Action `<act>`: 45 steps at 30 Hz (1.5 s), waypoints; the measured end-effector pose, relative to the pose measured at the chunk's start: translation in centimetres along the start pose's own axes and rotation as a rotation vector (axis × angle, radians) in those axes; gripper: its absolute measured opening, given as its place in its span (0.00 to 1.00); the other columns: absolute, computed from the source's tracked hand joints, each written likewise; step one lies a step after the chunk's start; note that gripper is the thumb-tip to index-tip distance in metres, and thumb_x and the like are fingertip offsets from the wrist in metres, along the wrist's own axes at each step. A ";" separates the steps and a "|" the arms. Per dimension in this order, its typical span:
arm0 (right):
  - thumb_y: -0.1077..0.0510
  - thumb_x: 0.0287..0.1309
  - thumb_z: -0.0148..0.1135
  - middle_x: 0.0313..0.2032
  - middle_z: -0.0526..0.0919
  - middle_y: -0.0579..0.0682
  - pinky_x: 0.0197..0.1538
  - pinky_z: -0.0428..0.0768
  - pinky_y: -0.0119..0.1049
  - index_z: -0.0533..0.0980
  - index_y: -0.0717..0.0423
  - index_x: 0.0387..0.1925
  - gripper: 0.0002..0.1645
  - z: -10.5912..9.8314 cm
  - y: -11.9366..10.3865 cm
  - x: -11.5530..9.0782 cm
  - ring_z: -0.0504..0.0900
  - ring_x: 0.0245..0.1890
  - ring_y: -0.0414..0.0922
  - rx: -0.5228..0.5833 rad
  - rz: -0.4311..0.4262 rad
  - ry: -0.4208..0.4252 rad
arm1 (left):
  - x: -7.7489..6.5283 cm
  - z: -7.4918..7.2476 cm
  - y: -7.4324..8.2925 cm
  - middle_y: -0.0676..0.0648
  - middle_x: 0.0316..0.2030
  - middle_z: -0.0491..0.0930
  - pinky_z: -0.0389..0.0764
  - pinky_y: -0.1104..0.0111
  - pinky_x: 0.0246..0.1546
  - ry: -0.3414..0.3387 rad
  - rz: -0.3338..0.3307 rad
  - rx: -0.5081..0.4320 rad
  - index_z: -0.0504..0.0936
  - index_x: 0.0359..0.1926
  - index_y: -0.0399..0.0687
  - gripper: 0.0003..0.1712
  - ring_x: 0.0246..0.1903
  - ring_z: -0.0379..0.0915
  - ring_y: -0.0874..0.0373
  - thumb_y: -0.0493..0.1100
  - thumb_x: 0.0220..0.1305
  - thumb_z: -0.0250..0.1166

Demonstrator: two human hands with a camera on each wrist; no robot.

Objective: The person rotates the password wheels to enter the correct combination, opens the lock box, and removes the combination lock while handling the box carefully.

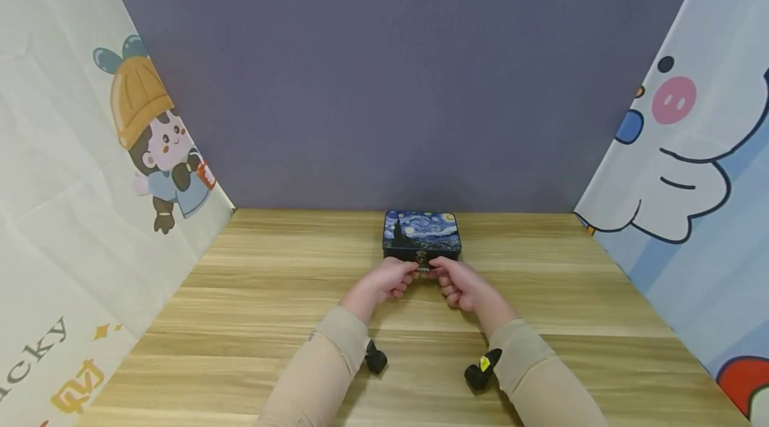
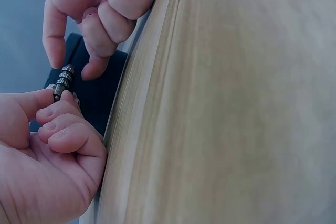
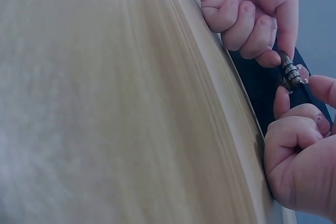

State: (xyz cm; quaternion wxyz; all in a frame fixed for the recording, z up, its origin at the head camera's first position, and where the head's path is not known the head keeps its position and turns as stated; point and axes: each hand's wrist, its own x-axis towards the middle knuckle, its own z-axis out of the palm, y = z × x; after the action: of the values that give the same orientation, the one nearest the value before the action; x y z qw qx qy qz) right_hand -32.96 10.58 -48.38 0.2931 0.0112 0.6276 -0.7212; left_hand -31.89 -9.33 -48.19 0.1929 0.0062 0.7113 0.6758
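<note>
A small tin box [image 1: 422, 231] with a swirling blue night-sky picture on its lid stands closed near the back of the table, its dark front facing me. On that front hangs a small combination padlock [image 3: 290, 71] with several number dials, at the metal clasp [image 1: 421, 256]. My left hand [image 1: 390, 279] pinches one end of the padlock between thumb and index finger, its other fingers curled in. At the opposite end, my right hand [image 3: 307, 148] holds thumb and index finger apart around the padlock, with a gap to it; its remaining fingers are folded.
The wood-grain table [image 1: 264, 280] reaches back to a grey-purple panel [image 1: 384, 80] right behind the box. Cartoon-printed sheets flank it at left [image 1: 60, 147] and right [image 1: 709, 213]. Black wrist cameras hang under both beige sleeves [image 1: 324, 367].
</note>
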 end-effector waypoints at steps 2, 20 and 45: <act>0.47 0.68 0.57 0.14 0.56 0.37 0.14 0.53 0.25 0.73 0.64 0.44 0.21 -0.1 0.0 -0.1 0.53 0.11 0.32 0.000 0.001 -0.001 | 0.0 0.0 0.0 0.56 0.16 0.59 0.55 0.73 0.15 -0.001 -0.001 0.000 0.74 0.32 0.38 0.16 0.13 0.50 0.65 0.45 0.75 0.56; 0.48 0.67 0.58 0.14 0.56 0.37 0.14 0.52 0.26 0.74 0.61 0.39 0.18 0.1 0.0 0.1 0.53 0.10 0.32 0.010 0.006 0.010 | 0.0 -0.1 0.0 0.55 0.17 0.60 0.55 0.73 0.15 -0.020 0.007 0.014 0.73 0.30 0.39 0.17 0.13 0.50 0.64 0.46 0.75 0.56; 0.51 0.62 0.61 0.14 0.57 0.39 0.14 0.52 0.27 0.73 0.58 0.29 0.14 1.4 0.1 0.3 0.53 0.11 0.34 -0.036 -0.017 0.055 | -0.2 -0.1 0.1 0.55 0.16 0.61 0.56 0.73 0.15 -0.005 0.010 0.003 0.74 0.30 0.39 0.16 0.13 0.52 0.64 0.45 0.73 0.57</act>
State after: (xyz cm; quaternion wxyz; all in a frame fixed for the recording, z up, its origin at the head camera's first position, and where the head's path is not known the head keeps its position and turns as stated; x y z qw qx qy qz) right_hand -32.66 9.13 -48.32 0.2696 0.0204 0.6484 -0.7117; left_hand -31.76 -9.45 -48.02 0.1912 0.0119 0.7118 0.6757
